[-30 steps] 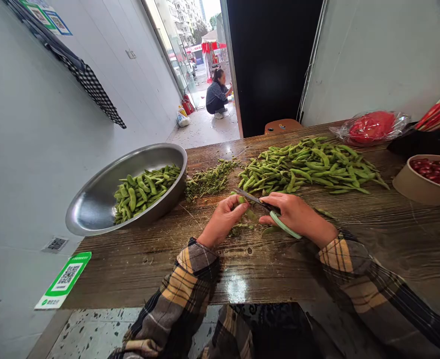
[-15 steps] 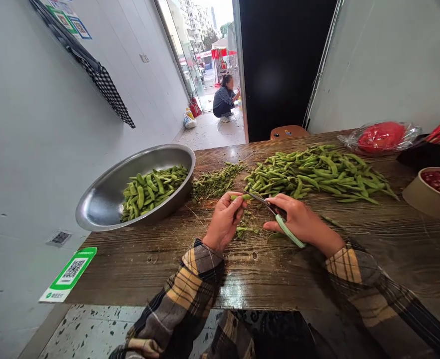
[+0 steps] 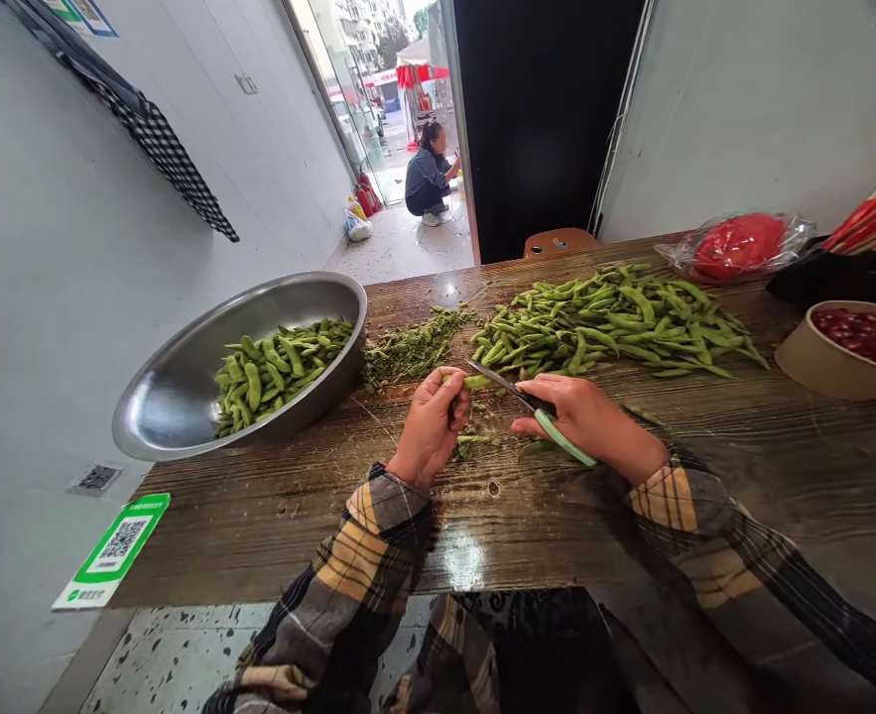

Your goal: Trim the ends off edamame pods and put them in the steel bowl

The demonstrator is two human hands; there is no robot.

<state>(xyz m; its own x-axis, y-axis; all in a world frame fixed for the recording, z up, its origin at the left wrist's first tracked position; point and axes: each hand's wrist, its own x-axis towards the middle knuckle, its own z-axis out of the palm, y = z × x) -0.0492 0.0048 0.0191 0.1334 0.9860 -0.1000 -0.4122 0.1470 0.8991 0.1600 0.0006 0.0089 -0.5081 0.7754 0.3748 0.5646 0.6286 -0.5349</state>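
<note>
Pinched in my left hand [image 3: 432, 421] is a green edamame pod [image 3: 476, 381], its end sticking out to the right. My right hand [image 3: 582, 421] grips a pair of scissors [image 3: 561, 436] with pale green handles, and the blades reach across to the pod. Whether the blades are fully closed I cannot tell. Beyond my hands lies a heap of edamame pods [image 3: 616, 319], with a pile of trimmed green scraps [image 3: 419, 347] to its left. Smaller clippings [image 3: 474, 442] lie beneath my hands. A steel basin [image 3: 162, 397] holds more pods [image 3: 278, 369] at the left.
The wooden table [image 3: 318, 540] carries a green QR-code card [image 3: 114, 550] at its left corner. To the right stand a paper bowl of dark red pieces [image 3: 839, 357] and a red item in clear plastic [image 3: 742, 246]. A person [image 3: 429, 177] squats by the doorway.
The whole view has shifted, so everything sits slightly further left and higher. My hands keep their hold on the pod and scissors, with the blades still at the pod.
</note>
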